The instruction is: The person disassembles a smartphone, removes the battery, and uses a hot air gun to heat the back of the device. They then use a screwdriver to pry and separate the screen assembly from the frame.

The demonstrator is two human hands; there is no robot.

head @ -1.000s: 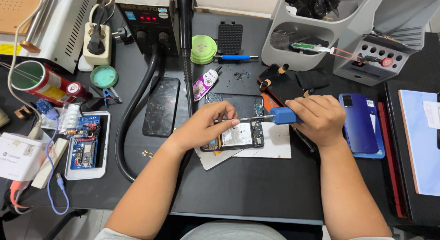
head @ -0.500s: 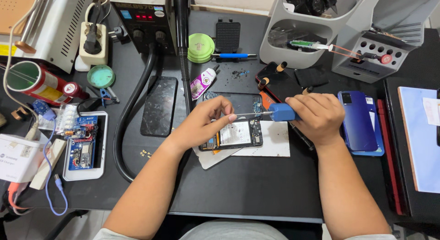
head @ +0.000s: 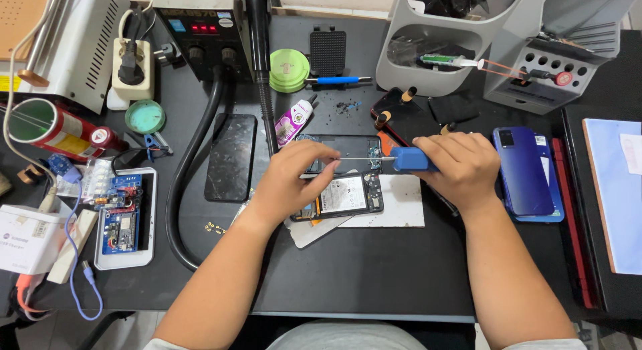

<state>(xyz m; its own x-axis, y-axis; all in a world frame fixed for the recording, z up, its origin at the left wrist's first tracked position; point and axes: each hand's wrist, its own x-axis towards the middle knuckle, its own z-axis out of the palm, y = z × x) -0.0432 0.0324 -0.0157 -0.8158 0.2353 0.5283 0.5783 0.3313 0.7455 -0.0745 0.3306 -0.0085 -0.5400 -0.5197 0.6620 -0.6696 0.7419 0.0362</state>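
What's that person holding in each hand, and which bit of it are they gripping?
The right hand holds a screwdriver by its blue handle. The left hand steadies its thin metal shaft while resting on the opened phone.

Single head view, looking steeply down, close

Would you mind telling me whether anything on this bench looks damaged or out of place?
The dark phone panel left of the left hand looks scuffed or cracked. Small black debris lies scattered below the blue-handled tool. The opened phone sits slightly askew.
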